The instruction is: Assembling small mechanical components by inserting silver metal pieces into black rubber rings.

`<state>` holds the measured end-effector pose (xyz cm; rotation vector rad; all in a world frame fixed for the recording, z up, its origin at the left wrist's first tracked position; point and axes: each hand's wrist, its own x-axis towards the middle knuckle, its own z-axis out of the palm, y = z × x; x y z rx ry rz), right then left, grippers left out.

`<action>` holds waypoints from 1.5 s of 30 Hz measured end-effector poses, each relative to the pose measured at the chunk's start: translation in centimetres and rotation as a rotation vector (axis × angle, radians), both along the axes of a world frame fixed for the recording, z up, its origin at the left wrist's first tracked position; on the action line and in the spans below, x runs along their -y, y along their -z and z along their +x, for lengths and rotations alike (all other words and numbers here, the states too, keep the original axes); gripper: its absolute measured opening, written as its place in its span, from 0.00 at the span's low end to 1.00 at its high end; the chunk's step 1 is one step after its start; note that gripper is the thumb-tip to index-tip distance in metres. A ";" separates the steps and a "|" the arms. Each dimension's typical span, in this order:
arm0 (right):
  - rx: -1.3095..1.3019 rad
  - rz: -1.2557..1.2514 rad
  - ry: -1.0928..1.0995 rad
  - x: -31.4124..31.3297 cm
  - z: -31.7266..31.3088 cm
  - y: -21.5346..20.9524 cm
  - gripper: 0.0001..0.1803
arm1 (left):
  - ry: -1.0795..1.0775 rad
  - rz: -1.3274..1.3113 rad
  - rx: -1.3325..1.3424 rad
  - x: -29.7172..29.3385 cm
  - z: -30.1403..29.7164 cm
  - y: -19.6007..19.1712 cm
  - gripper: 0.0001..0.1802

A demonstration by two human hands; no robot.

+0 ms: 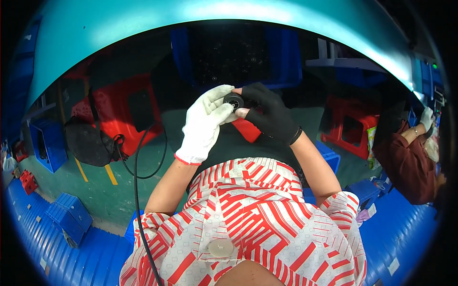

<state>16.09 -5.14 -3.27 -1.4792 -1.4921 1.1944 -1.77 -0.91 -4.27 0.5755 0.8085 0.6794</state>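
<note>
Between my two hands is a small round black part (228,98), ring-shaped, with a paler centre. My left hand (204,123), in a white knit glove, pinches it from the left with thumb and fingers. From the right, my right hand (271,114), in a black glove with bare fingertips, holds the same part's edge. Both hands are above my lap, over dark clothing. A red patch (247,130) shows just below the right hand; its kind I cannot make out. Ahead of the hands stands a blue bin (292,59) with dark contents too dim to name.
A curved teal surface (200,10) spans the far side. Red stools (136,114) (341,121) stand left and right. A black bag (86,143) and blue crates (56,145) are at left. A black cable (137,190) hangs beside my left arm. At right, a co-worker's sleeve (405,157) shows.
</note>
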 end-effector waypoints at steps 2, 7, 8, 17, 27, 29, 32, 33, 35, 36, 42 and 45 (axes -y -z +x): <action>0.045 0.077 0.027 0.3 -0.2 -0.3 0.20 | 0.007 0.016 0.000 0.1 0.2 0.0 0.19; 0.014 0.088 0.124 0.1 -0.6 -0.5 0.17 | 0.037 -0.043 0.009 0.3 -0.1 -0.1 0.20; -0.072 -0.013 0.131 0.2 -0.5 -0.1 0.17 | 0.037 -0.043 0.010 0.3 -0.1 -0.1 0.20; -0.223 -0.218 0.116 -0.3 0.0 0.1 0.17 | 0.204 0.110 -0.294 -0.9 -0.3 -2.3 0.20; -0.450 -0.335 0.250 0.3 -1.3 0.0 0.15 | 0.119 0.040 -0.185 -0.8 -0.2 -2.0 0.20; -0.427 -0.291 0.286 0.3 -1.8 -0.3 0.15 | 0.074 0.016 -0.046 -0.6 -0.4 -1.0 0.19; -0.301 -0.136 0.277 0.7 -1.7 0.1 0.14 | 0.025 -0.037 -0.022 -0.3 0.0 -0.8 0.19; -0.200 -0.026 0.232 0.9 -1.5 0.2 0.14 | 0.025 -0.036 -0.021 -0.3 -0.1 -0.8 0.19; -0.075 0.152 0.145 1.0 -1.1 0.3 0.15 | 0.039 -0.179 0.147 -0.3 -0.5 -0.7 0.18; 0.051 0.330 0.057 1.0 -1.1 0.3 0.16 | 0.066 -0.145 0.176 -0.4 -0.5 -0.6 0.17; -0.104 0.107 0.138 1.5 -1.5 0.1 0.21 | 0.047 0.017 -0.027 -0.3 -0.6 -1.3 0.19; -0.138 0.077 0.149 1.6 -1.5 0.4 0.21 | 0.032 -0.043 0.079 -0.4 -0.7 -1.6 0.21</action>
